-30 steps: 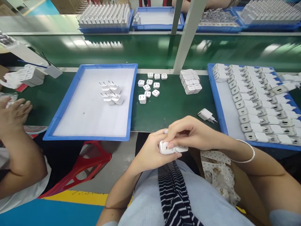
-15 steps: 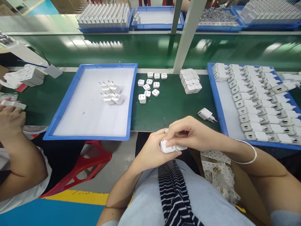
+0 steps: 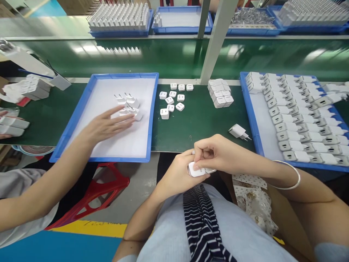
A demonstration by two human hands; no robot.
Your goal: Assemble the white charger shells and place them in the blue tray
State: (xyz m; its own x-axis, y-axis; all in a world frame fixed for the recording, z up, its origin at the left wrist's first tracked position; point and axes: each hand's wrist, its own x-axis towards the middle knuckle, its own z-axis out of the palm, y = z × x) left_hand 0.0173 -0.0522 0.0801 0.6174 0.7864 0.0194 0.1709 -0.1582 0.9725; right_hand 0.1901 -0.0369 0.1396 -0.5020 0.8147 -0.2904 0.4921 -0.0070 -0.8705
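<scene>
So, closest in is a striped cloth (image 3: pixel 205 225) down the front, with a clear bag of bits (image 3: pixel 256 209) beside the lap. Just past that, the left hand (image 3: pixel 174 176) is wrapped around some white charger pieces (image 3: pixel 196 170), held in front of the worktop edge. The right hand (image 3: pixel 216 154) has its thumb pressed on the front one — can't tell whether the bunched fingers grip anything, and they hide the far side.

On the green worktop (image 3: pixel 188 133), a loose pronged charger (image 3: pixel 237 131) lies on its side near the right tray (image 3: pixel 252 116), which is packed with rows of chargers. The left tray (image 3: pixel 76 153) has a small group of prongs-up plugs (image 3: pixel 131 102), partly covered by a co-worker's hand (image 3: pixel 109 125) stretched over them. Between the trays sit scattered little white pieces (image 3: pixel 172 97) and a neat stack (image 3: pixel 220 93).

A pale post (image 3: pixel 215 47) stands behind the worktop, blocking some of the view — past it, more blue trays, one full of spiky plugs (image 3: pixel 120 19).
</scene>
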